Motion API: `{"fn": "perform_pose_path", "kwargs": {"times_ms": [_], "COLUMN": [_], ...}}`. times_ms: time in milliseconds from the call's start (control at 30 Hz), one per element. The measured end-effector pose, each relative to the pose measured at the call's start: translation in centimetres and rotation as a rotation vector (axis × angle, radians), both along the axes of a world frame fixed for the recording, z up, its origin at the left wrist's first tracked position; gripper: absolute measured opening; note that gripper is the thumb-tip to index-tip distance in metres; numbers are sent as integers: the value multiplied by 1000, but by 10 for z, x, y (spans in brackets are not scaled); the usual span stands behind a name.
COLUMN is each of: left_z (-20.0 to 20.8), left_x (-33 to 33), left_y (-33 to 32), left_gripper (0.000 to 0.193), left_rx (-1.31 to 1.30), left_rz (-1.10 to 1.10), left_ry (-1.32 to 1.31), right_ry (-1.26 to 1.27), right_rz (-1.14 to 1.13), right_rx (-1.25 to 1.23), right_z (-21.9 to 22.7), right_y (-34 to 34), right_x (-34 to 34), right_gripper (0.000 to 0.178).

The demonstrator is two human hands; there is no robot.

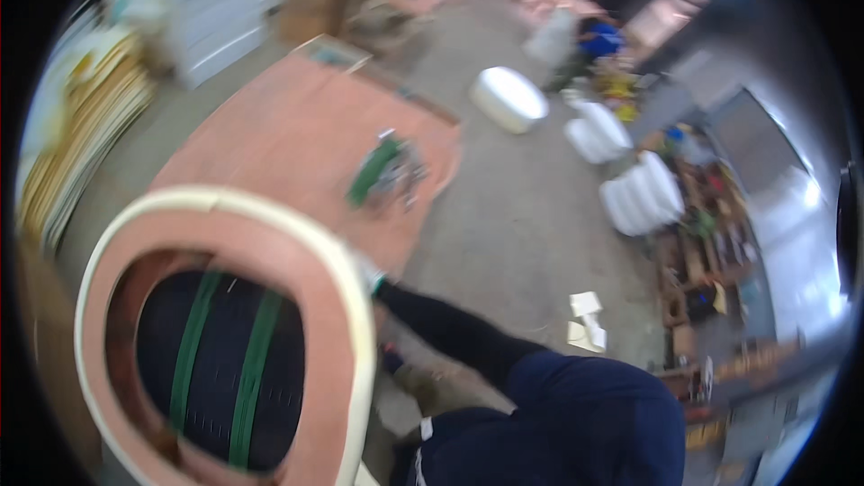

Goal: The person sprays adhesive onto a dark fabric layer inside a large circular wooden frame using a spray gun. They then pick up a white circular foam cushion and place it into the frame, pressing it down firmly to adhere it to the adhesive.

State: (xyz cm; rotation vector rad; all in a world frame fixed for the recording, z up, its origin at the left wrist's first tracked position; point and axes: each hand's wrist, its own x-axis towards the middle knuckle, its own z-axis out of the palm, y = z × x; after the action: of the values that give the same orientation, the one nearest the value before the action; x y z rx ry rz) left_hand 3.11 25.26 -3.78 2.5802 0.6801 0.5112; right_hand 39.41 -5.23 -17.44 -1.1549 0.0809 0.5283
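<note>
A large oval seat frame (324,378) fills the lower left, close to me. It has a salmon-coloured face, a cream foam edge, and dark webbing (220,369) with green stripes across its opening. My right arm, in a black sleeve, stretches to the frame's right side. There my right hand (371,274), pale and apparently gloved, holds the foam edge; its fingers are mostly hidden and blurred. My left hand is out of sight. Beyond the frame, a green tool or roll (373,173) lies with blurred grey pieces on a salmon-covered table (261,144).
White rounded cushions or foam pieces (508,99) stand on the grey floor to the right. Pale paper-like scraps (587,319) lie on the floor. Cluttered shelves (693,252) line the right. Stacked sheets (99,126) stand at left. A blue-clad figure (601,39) appears blurred far off.
</note>
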Motion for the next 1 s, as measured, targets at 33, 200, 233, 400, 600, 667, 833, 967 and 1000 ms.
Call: {"fn": "perform_pose_path", "kwargs": {"times_ms": [33, 200, 233, 400, 600, 667, 833, 967, 1000], "left_z": [5, 31, 29, 52, 121, 130, 115, 144, 157], "left_x": [-25, -79, -83, -138, -182, -206, -201, -172, -171], "left_y": [18, 88, 100, 153, 215, 212, 220, 258, 261], "left_gripper": [49, 48, 48, 47, 46, 46, 45, 44, 44], "left_rx": [-6, -291, -385, -746, -1040, -1096, -1169, -1222, -1238], "left_rz": [58, 198, 218, 396, 468, 504, 494, 401, 377], "left_ry": [13, -4, -29, -178, -371, -437, -611, -755, -797], "right_ry": [3, 0, -26, -7, -367, -411, -383, -430, -466], "right_rz": [36, 10, 6, 156, 449, 530, 452, 415, 415], "right_rx": [67, 277, 278, 149, 194, 254, 202, 179, 185], "right_z": [-2, -14, -18, 126, 289, 316, 285, 277, 285], "right_y": [9, -10, -22, 25, 28, 44, 61, 61, 60], "right_x": [-5, -3, 5, 4, 32, 31, 54, 86, 96], "right_gripper": [52, 50, 50, 59, 56, 54, 51, 48, 48]}}
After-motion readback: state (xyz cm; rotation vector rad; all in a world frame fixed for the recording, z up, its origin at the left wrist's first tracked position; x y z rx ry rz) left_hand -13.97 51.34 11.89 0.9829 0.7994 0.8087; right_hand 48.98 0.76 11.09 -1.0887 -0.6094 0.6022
